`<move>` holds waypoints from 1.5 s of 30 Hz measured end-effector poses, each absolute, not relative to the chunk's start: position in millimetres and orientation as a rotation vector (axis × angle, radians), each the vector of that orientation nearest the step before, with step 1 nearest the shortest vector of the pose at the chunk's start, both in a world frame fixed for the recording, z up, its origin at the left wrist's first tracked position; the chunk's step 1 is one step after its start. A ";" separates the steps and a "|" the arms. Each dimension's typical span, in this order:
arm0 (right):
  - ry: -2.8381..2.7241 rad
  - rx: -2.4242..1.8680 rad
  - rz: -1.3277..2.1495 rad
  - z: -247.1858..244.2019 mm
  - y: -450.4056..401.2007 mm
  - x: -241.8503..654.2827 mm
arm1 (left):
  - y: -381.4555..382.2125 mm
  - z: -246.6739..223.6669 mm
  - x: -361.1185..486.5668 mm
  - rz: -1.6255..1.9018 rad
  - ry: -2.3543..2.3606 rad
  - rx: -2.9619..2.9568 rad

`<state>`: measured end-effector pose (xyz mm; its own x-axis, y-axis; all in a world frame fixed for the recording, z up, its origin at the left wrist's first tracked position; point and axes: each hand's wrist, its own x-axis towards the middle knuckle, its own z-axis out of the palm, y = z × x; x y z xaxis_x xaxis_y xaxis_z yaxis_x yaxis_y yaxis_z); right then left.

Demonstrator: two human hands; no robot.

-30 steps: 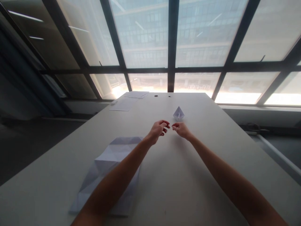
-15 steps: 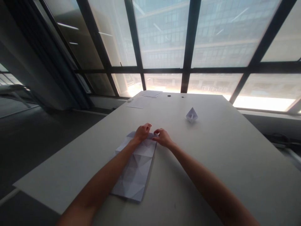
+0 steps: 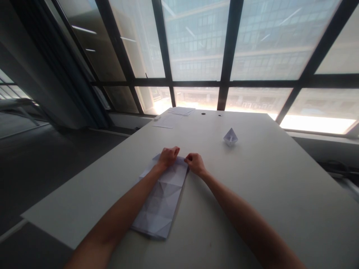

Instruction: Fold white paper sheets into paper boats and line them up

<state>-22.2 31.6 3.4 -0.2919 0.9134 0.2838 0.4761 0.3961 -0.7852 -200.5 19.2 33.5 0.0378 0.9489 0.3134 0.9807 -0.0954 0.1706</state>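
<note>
A creased sheet of white paper [image 3: 159, 209] lies lengthwise on the table in front of me, marked with several fold lines. My left hand [image 3: 167, 157] rests closed at its far edge, and the left forearm covers part of the sheet. At the far right corner my right hand [image 3: 195, 163] pinches the paper between thumb and fingers. The two hands are a small gap apart. What lies under the left fingers is hidden, though they press on the paper.
A folded paper boat [image 3: 230, 137] stands on the white table [image 3: 252, 186], beyond my right hand. Loose paper sheets [image 3: 181, 111] lie at the far end by the windows. A small round hole [image 3: 203, 113] is near the far edge.
My right fingers, apart half a second ago, have closed on the far right corner of the paper. The left hand stays at the far edge. The view has shifted slightly.
</note>
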 end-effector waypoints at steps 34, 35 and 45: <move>-1.540 -1.461 0.389 -14.1 57.7 262.3 | 35.1 19.8 32.0 -0.920 -1.423 -2.792; -1.544 -1.476 0.372 -15.9 56.9 267.1 | 34.9 16.2 30.6 -0.911 -1.409 -2.813; -1.634 -1.715 0.000 -7.9 42.4 266.2 | 25.8 -3.6 -0.8 -0.313 -1.391 -2.929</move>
